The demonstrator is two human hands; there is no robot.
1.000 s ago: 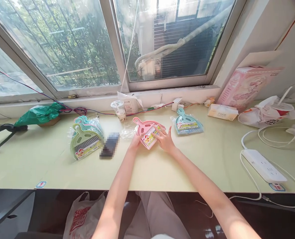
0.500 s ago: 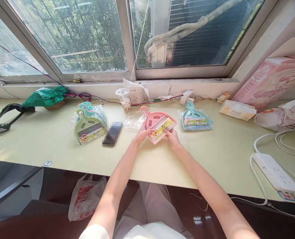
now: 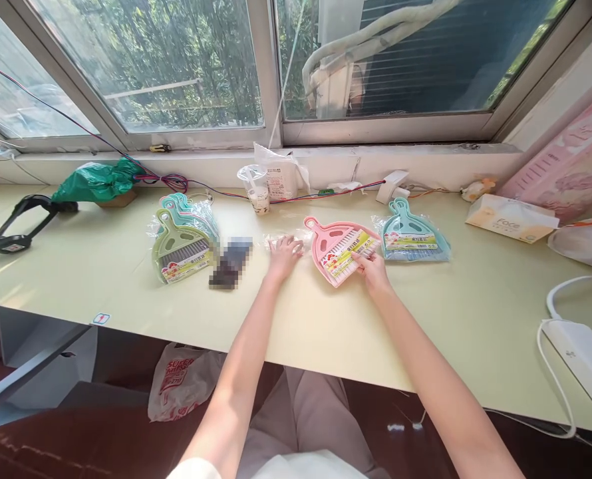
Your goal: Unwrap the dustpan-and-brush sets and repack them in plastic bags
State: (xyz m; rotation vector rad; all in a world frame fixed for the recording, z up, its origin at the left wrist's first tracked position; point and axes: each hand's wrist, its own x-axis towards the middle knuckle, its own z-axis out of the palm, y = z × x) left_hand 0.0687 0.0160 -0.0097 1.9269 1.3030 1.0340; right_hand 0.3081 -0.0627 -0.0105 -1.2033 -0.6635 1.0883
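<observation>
A pink mini dustpan and brush set [image 3: 343, 247] lies on the pale green table [image 3: 126, 299]. My right hand [image 3: 370, 269] grips its near right corner. My left hand [image 3: 283, 254] has its fingers spread on a crumpled clear plastic wrapper [image 3: 282, 238] just left of the pink set. A blue dustpan set in its wrapper [image 3: 412, 239] lies right of the pink one. A stack of green and teal wrapped sets [image 3: 183, 239] lies to the left, with a blurred dark phone [image 3: 231, 263] beside it.
A plastic cup [image 3: 256, 189] and white packet [image 3: 282, 176] stand by the window sill with coloured wires. A green bag [image 3: 94, 183] and black strap [image 3: 19, 223] lie far left. A tissue box [image 3: 510, 218], pink box [image 3: 573, 169] and white power strip [image 3: 583, 356] are at the right.
My left hand let go of the pink set and moved left onto the clear wrapper. My right hand carried the pink set to the right, close to the blue one.
</observation>
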